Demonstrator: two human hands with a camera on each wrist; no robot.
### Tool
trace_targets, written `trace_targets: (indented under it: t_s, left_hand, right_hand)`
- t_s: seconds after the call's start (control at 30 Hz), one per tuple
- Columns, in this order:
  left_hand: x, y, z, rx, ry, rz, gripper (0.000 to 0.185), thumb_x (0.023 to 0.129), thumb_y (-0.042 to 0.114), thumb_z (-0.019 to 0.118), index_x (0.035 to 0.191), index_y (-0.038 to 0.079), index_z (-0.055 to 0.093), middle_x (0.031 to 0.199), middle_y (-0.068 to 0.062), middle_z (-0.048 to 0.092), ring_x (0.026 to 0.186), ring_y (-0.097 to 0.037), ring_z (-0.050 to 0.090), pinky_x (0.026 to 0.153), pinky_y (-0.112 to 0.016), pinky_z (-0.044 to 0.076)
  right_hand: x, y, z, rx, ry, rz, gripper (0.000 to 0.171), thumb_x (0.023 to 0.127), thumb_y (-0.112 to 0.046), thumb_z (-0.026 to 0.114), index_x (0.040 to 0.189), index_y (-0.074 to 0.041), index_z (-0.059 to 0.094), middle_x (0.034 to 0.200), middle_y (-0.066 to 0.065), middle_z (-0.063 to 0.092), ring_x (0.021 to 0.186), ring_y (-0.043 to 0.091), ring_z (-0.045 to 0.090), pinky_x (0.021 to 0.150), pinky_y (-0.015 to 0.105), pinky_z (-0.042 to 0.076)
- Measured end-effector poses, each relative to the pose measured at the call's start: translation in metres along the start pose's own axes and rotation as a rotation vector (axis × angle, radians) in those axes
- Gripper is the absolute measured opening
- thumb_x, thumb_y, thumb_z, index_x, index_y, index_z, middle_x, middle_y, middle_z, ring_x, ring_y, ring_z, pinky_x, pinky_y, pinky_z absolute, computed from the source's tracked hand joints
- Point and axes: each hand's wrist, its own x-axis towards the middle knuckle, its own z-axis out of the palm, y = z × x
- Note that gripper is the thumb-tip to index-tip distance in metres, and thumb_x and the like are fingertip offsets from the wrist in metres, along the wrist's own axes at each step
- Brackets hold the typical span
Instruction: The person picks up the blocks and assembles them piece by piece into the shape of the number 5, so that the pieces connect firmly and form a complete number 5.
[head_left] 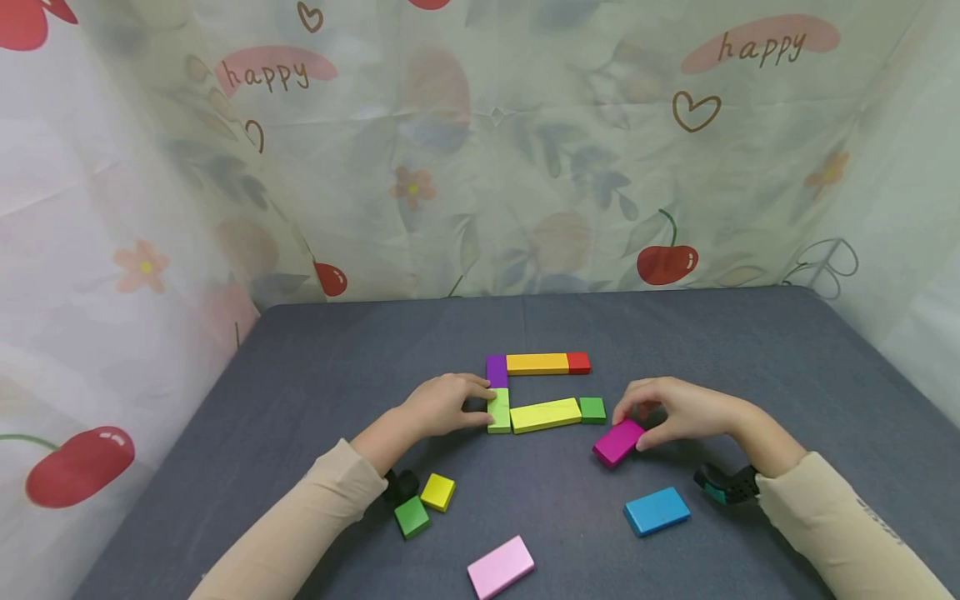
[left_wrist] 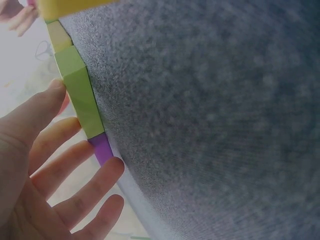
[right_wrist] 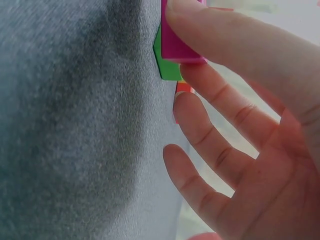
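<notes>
My left hand [head_left: 448, 405] touches the left side of a light green block [head_left: 498, 412] with thumb and fingertips, its fingers fairly straight. A purple block [head_left: 497, 372] adjoins the green one's far end. From there an orange block [head_left: 537, 364] and a small red block [head_left: 578, 362] run right. A yellow block [head_left: 546, 415], slightly slanted, extends from the light green block to a small green block [head_left: 592, 410]. Between thumb and index finger my right hand [head_left: 686, 410] pinches a magenta block [head_left: 618, 442], just right of that green block; its other fingers [right_wrist: 197, 120] are spread loosely.
Nearer on the dark grey table [head_left: 360, 342] lie a blue block [head_left: 657, 511] and a pink block [head_left: 501, 568]. A yellow cube [head_left: 438, 492] and a green cube [head_left: 412, 517] sit beside the left wrist. Patterned curtain [head_left: 495, 217] hangs behind the table's far edge.
</notes>
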Motion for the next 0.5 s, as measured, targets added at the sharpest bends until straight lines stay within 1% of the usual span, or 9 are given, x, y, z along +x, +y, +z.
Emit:
trace_targets:
  t_s: [0.33,0.5]
  left_hand:
    - [0.0004,0.0001,0.0003,-0.004,-0.002,-0.003,0.044,0.086,0.036,0.065,0.124,0.015,0.062,0.132,-0.003,0.058,0.126,-0.023,0.052,0.104,-0.044,0.042]
    - [0.0004,0.0001,0.0005,-0.006,0.001,-0.006,0.043,0.086,0.037,0.065,0.124,0.015,0.062,0.132,-0.004,0.058,0.126,-0.024,0.052,0.104,-0.044,0.042]
  right_hand:
    - [0.0053,-0.0028,0.0032,-0.002,-0.004,-0.064,0.027,0.081,-0.03,0.072,0.106,-0.024,0.064,0.104,-0.004,0.06,0.088,0.01,0.054,0.075,0.024,0.049]
    - [0.0078,-0.007,0.0031,0.007,-0.013,-0.059,0.028,0.081,-0.029,0.073,0.106,-0.023,0.065,0.102,-0.005,0.059,0.088,0.014,0.055,0.076,0.026,0.049]
